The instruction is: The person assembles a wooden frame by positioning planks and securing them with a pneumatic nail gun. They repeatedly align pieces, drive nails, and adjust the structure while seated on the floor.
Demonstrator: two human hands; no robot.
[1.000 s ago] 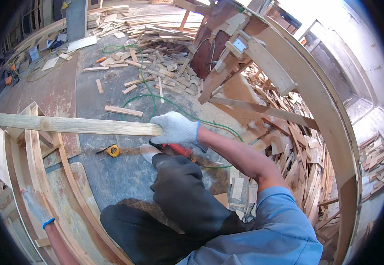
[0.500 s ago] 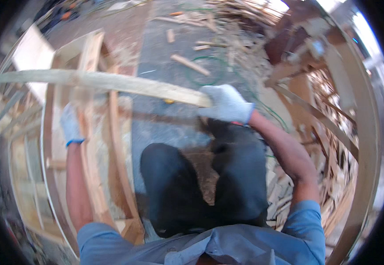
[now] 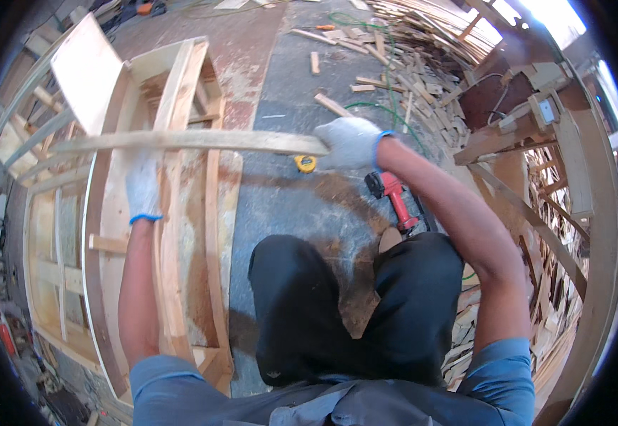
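Observation:
My right hand (image 3: 355, 144), in a white knitted glove with a blue cuff, is closed round the right end of a long wooden strip (image 3: 238, 140). The strip lies crosswise in front of me, over a long wooden frame (image 3: 175, 177) at my left. My left hand (image 3: 143, 188), gloved the same way, is at the strip near the frame's left side. Its fingers are blurred and partly behind the strip, so their grip cannot be made out. A red and black power tool (image 3: 397, 199) lies on the floor below my right forearm. A yellow tape measure (image 3: 305, 164) rests just below the strip.
A white panel (image 3: 87, 74) stands at the frame's far left. Wood offcuts (image 3: 423, 92) are heaped at the far right, beside a green hose (image 3: 394, 112). A wooden structure (image 3: 572, 156) rises on the right, with scrap strips behind it. Another slatted frame (image 3: 60, 270) lies farther left.
My view has shifted left, so the scene sits farther right. The strip is more nearly level across the picture. The power tool and tape measure now show more fully.

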